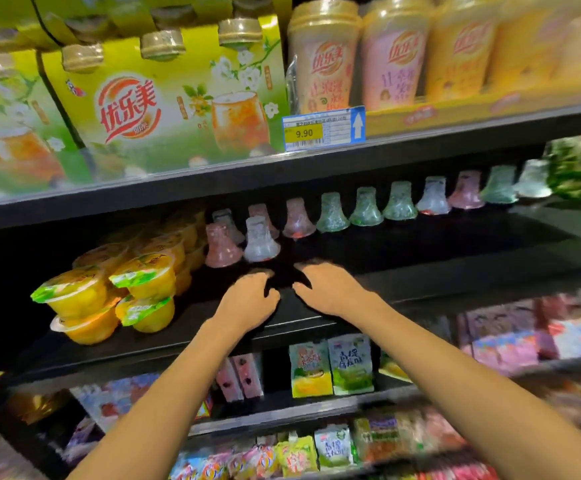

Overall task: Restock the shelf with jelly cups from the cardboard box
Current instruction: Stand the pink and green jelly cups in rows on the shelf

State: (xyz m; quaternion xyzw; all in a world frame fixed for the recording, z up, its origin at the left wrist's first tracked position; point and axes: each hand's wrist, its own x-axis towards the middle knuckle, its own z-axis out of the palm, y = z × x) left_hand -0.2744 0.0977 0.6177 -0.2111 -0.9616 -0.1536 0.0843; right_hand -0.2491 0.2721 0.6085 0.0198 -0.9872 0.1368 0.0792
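Bell-shaped jelly cups stand in a row along the back of the dark middle shelf (420, 258), in pink (298, 220), green (332, 213) and clear (433, 197). Two more stand in front at the left, a pink one (222, 245) and a clear one (260, 240). My left hand (251, 297) and my right hand (327, 289) hover side by side over the shelf just in front of those two, fingers loosely curled and holding nothing. The cardboard box is out of view.
Stacked yellow fruit cups (109, 292) fill the shelf's left part. Above sit green milk-tea multipacks (164, 98), tall drink cups (323, 57) and a price tag (323, 128). Snack pouches (330, 368) line the shelves below. Green packets (580, 168) lie at far right.
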